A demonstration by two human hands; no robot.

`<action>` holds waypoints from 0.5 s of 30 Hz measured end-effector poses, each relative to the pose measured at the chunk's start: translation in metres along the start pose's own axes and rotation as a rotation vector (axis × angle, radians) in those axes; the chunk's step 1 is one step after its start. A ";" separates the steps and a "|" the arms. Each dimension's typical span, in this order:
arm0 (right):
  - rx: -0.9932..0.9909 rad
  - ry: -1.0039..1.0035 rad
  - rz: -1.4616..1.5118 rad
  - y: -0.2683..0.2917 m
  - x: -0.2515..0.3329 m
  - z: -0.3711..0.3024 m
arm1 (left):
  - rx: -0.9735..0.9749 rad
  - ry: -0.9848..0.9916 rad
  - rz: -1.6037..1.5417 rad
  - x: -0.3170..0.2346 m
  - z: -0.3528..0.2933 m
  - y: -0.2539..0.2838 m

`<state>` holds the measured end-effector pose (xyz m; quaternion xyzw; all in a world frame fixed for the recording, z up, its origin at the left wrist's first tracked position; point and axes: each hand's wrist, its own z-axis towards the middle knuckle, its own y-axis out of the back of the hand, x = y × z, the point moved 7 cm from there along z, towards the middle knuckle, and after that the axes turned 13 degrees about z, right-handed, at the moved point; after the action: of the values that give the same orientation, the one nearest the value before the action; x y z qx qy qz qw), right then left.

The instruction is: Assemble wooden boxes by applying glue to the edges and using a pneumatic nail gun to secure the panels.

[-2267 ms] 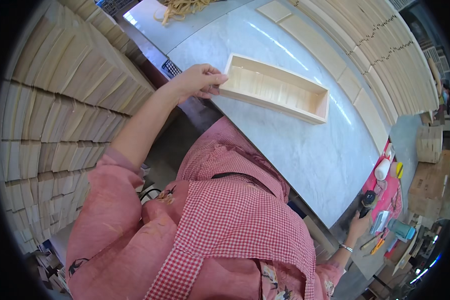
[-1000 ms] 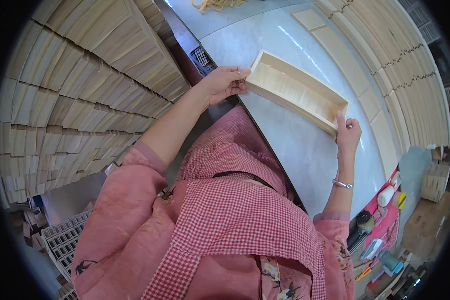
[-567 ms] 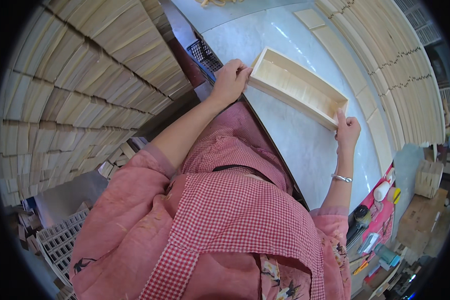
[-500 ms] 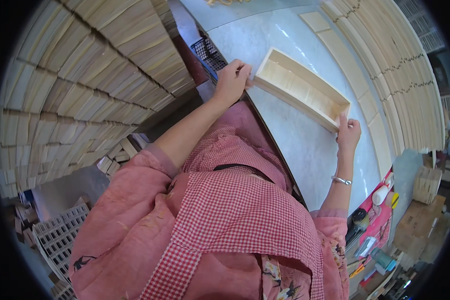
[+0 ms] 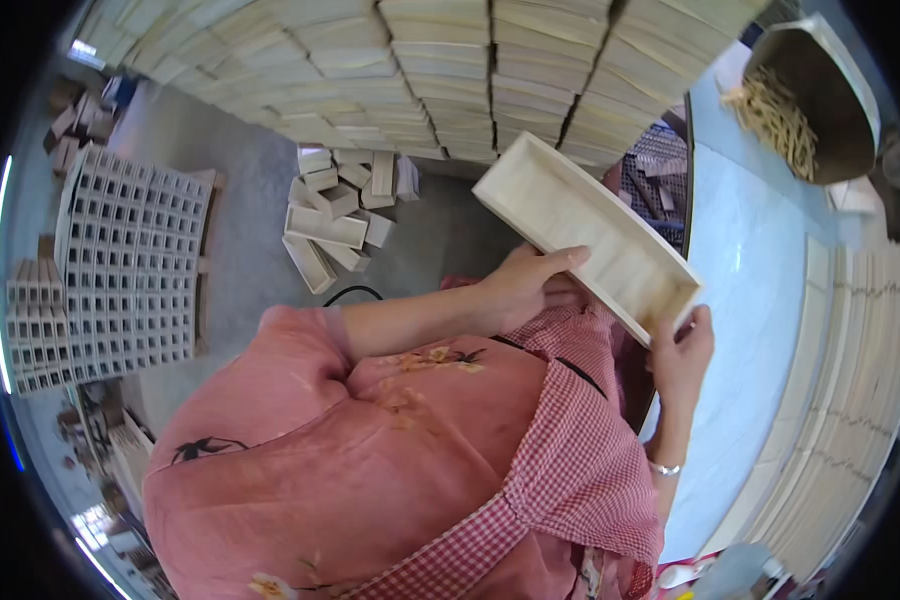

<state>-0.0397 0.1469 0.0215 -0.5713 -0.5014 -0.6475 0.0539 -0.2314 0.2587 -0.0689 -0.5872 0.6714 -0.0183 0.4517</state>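
Note:
A long, shallow wooden box [image 5: 595, 235] without a lid is held in the air, its hollow side facing up toward me. My left hand [image 5: 535, 285] grips its near long wall around the middle, thumb on the rim and fingers underneath. At the near right end, my right hand [image 5: 682, 350] pinches the corner of the box. The box is tilted, with its far end pointing up and left. It hangs over my lap, off the table's left edge.
Stacked thin wood pieces [image 5: 440, 70] rise ahead. Loose wooden boxes [image 5: 335, 205] lie piled on the floor at left, beyond them a tall stack of boxes [image 5: 135, 265]. The pale table [image 5: 740, 330] holds wooden strips [image 5: 830, 400] and a container [image 5: 815, 90] of rubber bands.
The box has been lifted off the table and carried left. My left hand has shifted from its far end to the middle of its long side. My body and view have turned left.

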 end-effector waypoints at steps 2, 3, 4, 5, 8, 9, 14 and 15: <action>0.061 0.003 -0.114 -0.026 0.010 0.012 | -0.232 -0.189 0.095 -0.021 -0.016 0.018; 0.070 0.021 -0.111 -0.035 0.012 0.016 | -0.242 -0.205 0.089 -0.026 -0.017 0.018; -0.009 0.164 -0.139 -0.037 0.021 0.018 | -0.263 -0.264 0.126 -0.032 -0.018 0.017; -0.093 0.311 -0.181 -0.037 0.031 0.017 | -0.275 -0.320 0.148 -0.036 -0.018 0.015; -0.285 0.596 -0.281 -0.019 0.051 0.010 | -0.266 -0.424 0.193 -0.046 -0.015 0.001; -0.273 0.550 -0.259 -0.006 0.047 0.015 | -0.210 -0.459 0.271 -0.051 -0.016 -0.010; -0.328 0.471 -0.207 0.052 0.057 0.002 | -0.007 -0.623 0.574 -0.061 -0.011 -0.053; -0.375 0.557 -0.206 0.057 0.077 -0.011 | -0.024 -0.692 0.644 -0.062 -0.008 -0.061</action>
<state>-0.0373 0.1497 0.1180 -0.3193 -0.3950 -0.8612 0.0172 -0.1954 0.2857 0.0056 -0.3258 0.6295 0.3274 0.6248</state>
